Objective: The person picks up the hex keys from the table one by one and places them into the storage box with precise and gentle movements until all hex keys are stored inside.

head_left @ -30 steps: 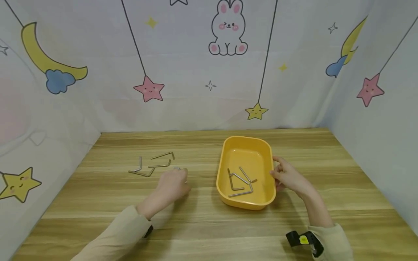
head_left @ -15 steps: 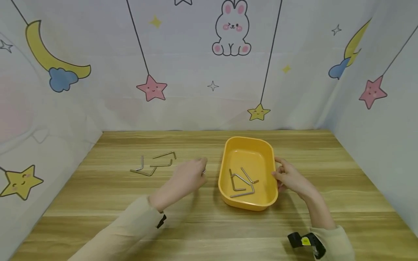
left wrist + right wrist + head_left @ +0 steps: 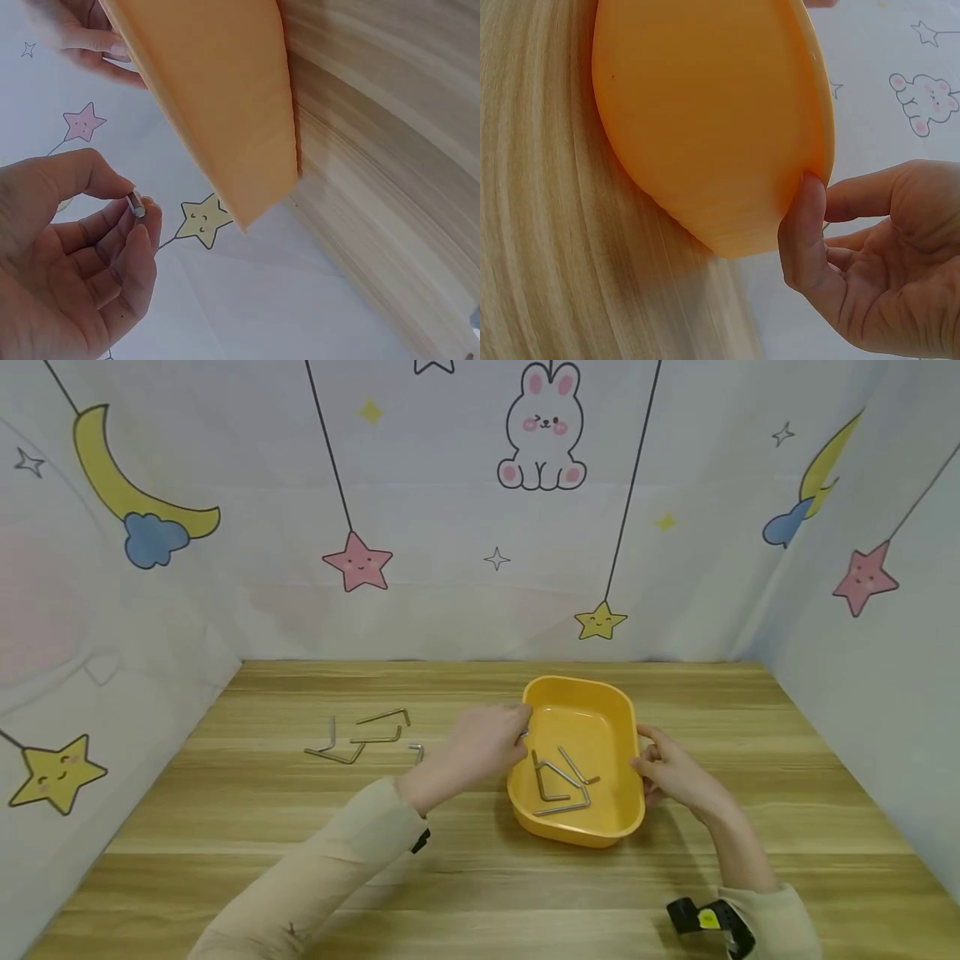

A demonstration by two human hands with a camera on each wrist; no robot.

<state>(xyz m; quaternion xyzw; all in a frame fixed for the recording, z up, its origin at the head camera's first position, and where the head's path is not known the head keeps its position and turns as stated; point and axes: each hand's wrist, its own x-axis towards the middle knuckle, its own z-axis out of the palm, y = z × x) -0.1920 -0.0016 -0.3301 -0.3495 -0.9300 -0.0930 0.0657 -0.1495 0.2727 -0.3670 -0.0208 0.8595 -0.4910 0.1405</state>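
My left hand [image 3: 480, 747] pinches a small silver hex key [image 3: 136, 204] between thumb and fingertips; most of the key is hidden. In the head view this hand is at the left rim of a yellow tray [image 3: 577, 714], covering part of that rim. On the tray's opposite side, my right hand [image 3: 675, 777] grips the rim between thumb and fingers. Several hex keys [image 3: 561, 809], silver and darker ones, lie inside the tray. Left of it on the table are several more: brass-coloured hex keys [image 3: 375, 740], a silver hex key [image 3: 332, 735] and another silver hex key [image 3: 417, 748].
A wood-grain table [image 3: 480, 893] bears everything. Behind it and at both sides hangs a pale cloth [image 3: 450, 618] printed with stars, moons and a rabbit. A black strap device [image 3: 708, 920] is on the right wrist.
My left hand has travelled right from beside the loose hex keys to the tray's left rim, carrying one key. A silver key on the table shows again behind it. The right hand stays on the tray.
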